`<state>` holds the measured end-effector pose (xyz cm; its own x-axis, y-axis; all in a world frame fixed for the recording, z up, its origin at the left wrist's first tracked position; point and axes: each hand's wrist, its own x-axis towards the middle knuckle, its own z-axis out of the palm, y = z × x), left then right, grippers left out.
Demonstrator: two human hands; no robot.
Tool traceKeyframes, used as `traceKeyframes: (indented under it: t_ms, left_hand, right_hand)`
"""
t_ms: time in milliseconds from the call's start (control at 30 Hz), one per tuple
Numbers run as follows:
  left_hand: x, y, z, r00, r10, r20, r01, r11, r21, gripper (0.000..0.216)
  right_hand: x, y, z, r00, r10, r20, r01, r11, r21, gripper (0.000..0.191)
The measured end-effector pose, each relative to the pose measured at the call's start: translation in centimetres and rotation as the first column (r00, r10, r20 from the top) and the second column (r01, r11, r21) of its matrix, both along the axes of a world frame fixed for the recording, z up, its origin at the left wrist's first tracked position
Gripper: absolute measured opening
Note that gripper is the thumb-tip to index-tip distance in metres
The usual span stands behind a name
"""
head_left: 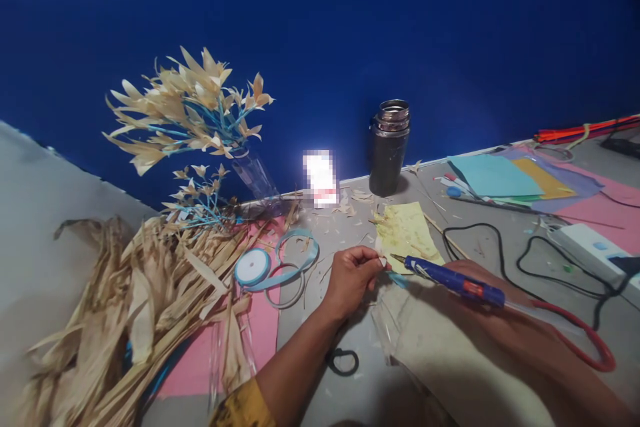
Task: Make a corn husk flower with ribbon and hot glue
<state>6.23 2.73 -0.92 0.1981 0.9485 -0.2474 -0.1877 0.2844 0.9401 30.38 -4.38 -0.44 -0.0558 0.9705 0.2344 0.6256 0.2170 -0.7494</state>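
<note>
My left hand (353,277) is closed in a pinch on a small pale piece (383,261), which looks like a bit of dried husk. A short light-blue strip (399,279) shows just beyond its fingertips. My right hand (473,273) is behind a blue hot glue gun (450,280) and grips it; most of its fingers are hidden. The gun's metal nozzle points left, close to the pale piece, above a yellow paper (407,233) smeared with glue. A clear glue stick (543,321) sticks out of its back end.
Dried corn husks (135,300) pile at left, below husk flowers (200,107) in a clear vase (257,177). A blue ribbon roll (253,267) lies near scissors (344,361). A dark flask (389,150) stands by the wall. Black cable runs to a power strip (585,243); coloured papers (495,175) lie behind.
</note>
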Motion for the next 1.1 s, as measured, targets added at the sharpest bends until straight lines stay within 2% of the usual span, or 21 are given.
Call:
traceKeyframes:
  t_ms: [167,267,433,600,733,967,1100]
  left_hand:
    - [-0.1,0.0,0.1,1.0,0.013,-0.01,-0.013,1.0,-0.002,0.021]
    - [-0.1,0.0,0.3,1.0,0.008,-0.016,-0.008,1.0,0.0,0.022]
    - [-0.1,-0.2,0.3,0.998,-0.06,0.009,0.06,0.998,-0.006,0.029]
    - [-0.1,-0.3,0.0,0.992,-0.107,0.069,0.11,0.993,-0.032,0.032]
    - [-0.1,-0.3,-0.1,0.988,-0.11,0.107,0.114,0.993,-0.032,0.035]
    - [-0.1,-0.3,-0.3,0.988,-0.081,0.135,0.09,0.994,-0.063,0.039]
    - [-0.1,-0.4,-0.3,0.989,-0.078,0.123,0.085,0.995,-0.053,0.035]
  right_hand:
    - [0.0,0.5,-0.8,0.987,0.151,-0.063,-0.148,0.988,0.047,0.024]
    - [0.1,0.6,-1.0,0.988,0.152,-0.038,-0.152,0.988,0.007,0.024]
    - [-0.1,0.8,-1.3,0.982,0.187,-0.014,-0.185,0.981,0.061,0.025]
    - [0.0,0.7,-1.6,0.984,0.176,-0.005,-0.176,0.983,0.042,0.024]
    - [0.0,0.7,-1.8,0.981,0.193,-0.005,-0.193,0.981,0.021,0.024]
    - [0.2,0.6,-1.5,0.977,0.213,-0.02,-0.211,0.975,0.07,0.021]
    - [-0.1,0.4,-0.7,0.984,0.172,0.055,-0.176,0.982,0.071,0.025]
